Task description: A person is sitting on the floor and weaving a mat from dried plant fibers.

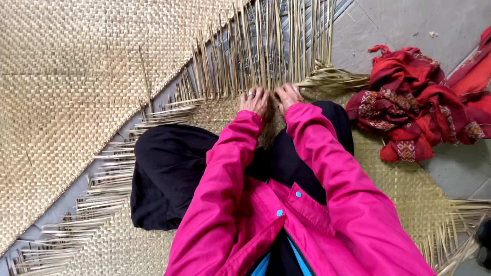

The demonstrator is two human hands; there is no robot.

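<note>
Woven reed mat (pixel 394 189), partly finished, lies flat on the grey floor (pixel 409 25) beneath the seated person, whose black-clad knees rest on it. Its unwoven edge runs from lower left up to the top centre, where loose reed strands (pixel 255 51) stand out in a fringe. Both hands work at that edge, side by side and nearly touching. Left hand (pixel 254 100), with a ring on one finger, is pressed down on the woven border with fingers curled into the strands; whether it pinches a particular strand cannot be told. Right hand (pixel 288 96) is likewise bent over the border, fingertips among the strands just beside a flattened bundle of reeds (pixel 332 77) that trails off to the right; its exact grasp cannot be told. Both arms wear pink jacket sleeves (pixel 327 168). A second, finished mat (pixel 66 102) lies at upper left, separated from the working mat by a narrow strip of floor. A crumpled red patterned cloth (pixel 419 107) lies on the floor at right, touching the working mat's edge.
</note>
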